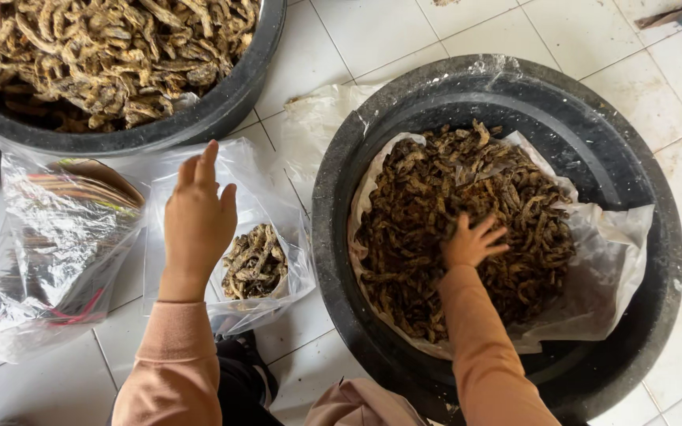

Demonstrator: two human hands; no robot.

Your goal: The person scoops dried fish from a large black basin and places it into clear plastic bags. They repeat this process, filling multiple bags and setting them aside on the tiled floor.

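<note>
1. The right hand [471,243] rests fingers spread on a heap of dark dried strips [467,213]; its grip is released, the fingertips pressing into the pile with nothing clenched.
2. That heap lies on a white plastic liner [617,252] inside a black tub [657,315] on the tiled floor [372,31].
3. The left hand [197,221] is released too, fingers pointing away, lying on the top edge of a clear bag [278,197] just left of the tub.
4. In the bag sits a small clump of strips [254,263], just right of the left hand.
5. A second clear bag [49,260], crumpled, holding coloured packets, lies further left.
6. A second black tub [222,110], heaped with paler strips [112,47], stands beyond the left hand.
</note>
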